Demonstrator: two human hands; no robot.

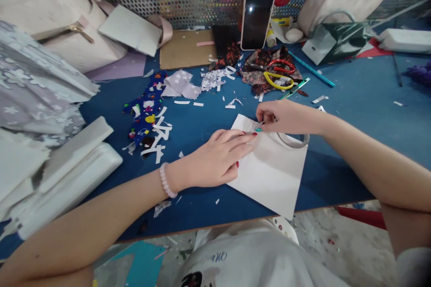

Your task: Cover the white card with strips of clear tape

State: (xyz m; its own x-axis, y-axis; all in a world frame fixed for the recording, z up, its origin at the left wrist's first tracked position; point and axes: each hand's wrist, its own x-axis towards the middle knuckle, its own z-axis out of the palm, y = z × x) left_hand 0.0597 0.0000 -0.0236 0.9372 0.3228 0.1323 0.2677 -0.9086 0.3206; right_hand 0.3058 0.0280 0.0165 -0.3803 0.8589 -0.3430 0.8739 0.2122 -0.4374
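Note:
A white sheet of paper (pixel 269 175) lies slanted on the blue table, its near corner reaching past the front edge. My left hand (pixel 222 154) rests on its left side, fingers stretched out and pressing the surface. My right hand (pixel 274 116) is at the paper's far edge, fingers curled in and fingertips low against the sheet near my left fingertips. Whatever those fingertips pinch, if anything, is hidden. Under my right wrist, a roll of tape (pixel 298 143) lies on the paper, partly covered by the hand.
A phone (pixel 259 11) stands upright at the back. Before it lie red-handled scissors (pixel 283 66), yellow-handled scissors (pixel 279 81) and a blue pencil (pixel 313 69). Fabric scraps (pixel 150 107) and paper strips (pixel 161 130) are scattered leftward. White packages (pixel 77 175) and a pale bag (pixel 84 31) fill the left.

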